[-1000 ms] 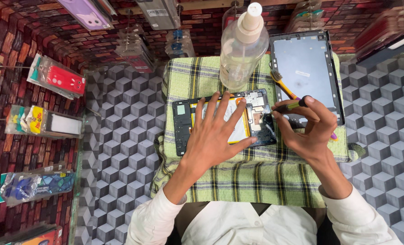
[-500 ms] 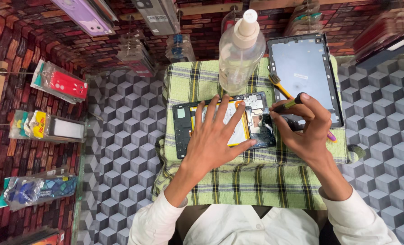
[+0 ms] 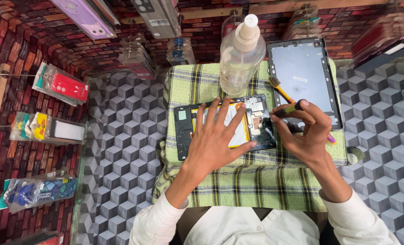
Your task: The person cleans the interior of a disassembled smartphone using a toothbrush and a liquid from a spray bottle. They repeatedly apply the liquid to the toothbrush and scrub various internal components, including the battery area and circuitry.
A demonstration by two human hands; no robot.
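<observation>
Currently the left hand (image 3: 217, 140) lies flat and open on the opened black tablet with yellow battery (image 3: 224, 124), centred on a green checked cloth (image 3: 238, 181). The right hand (image 3: 308, 131) pinches a thin dark-handled tool (image 3: 285, 110) at its circuit board; a slip could, in my judgement, gouge components. A clear plastic bottle (image 3: 240, 56) stands close and could tip. Cube-patterned counter (image 3: 120, 136), brick-patterned walls.

A clear bottle (image 3: 240, 59) stands on the plaid cloth (image 3: 238, 181) beside a tablet screen (image 3: 304, 77); packaged cases (image 3: 61, 86) hang left.

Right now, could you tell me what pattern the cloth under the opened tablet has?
Green and yellow plaid cloth, clearest in the head view.
</observation>
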